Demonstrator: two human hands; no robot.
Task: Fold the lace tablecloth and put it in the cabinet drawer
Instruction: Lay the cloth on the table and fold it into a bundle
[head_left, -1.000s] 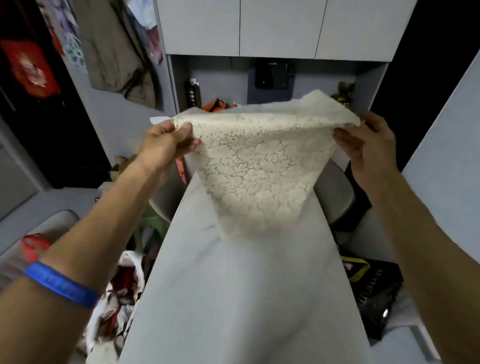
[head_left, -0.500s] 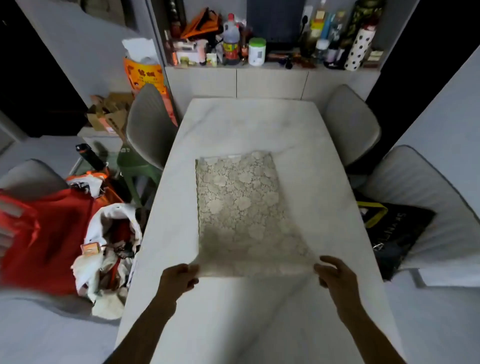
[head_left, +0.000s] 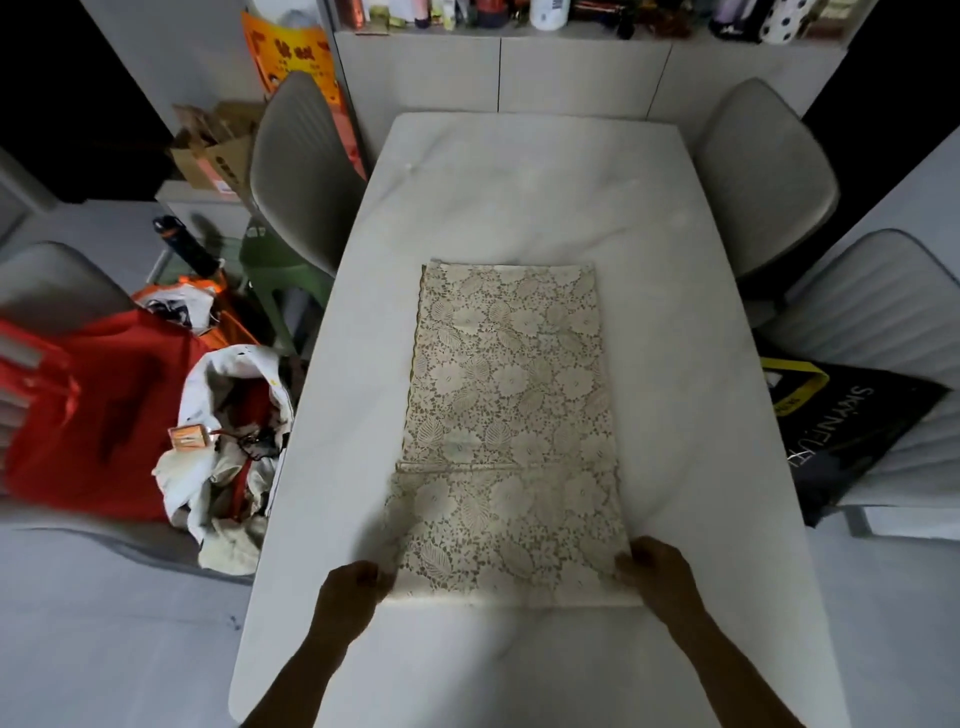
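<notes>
A long white table with soft grey marks holds one thing: a lace cloth, folded into a long flat strip. The cloth lies flat, reaching away from the two hands. Its near corners sit right at the left hand and right hand.

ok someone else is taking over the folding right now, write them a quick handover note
Left hand grips the near left corner of the lace tablecloth; right hand grips the near right corner.
The tablecloth lies flat on the marble table as a long folded strip, near edge at the hands.
Done: first folds, cloth laid down.
Left: fold it smaller, probably near end over far end, then carry it to the cabinet beyond the table. No open drawer shows.
</notes>
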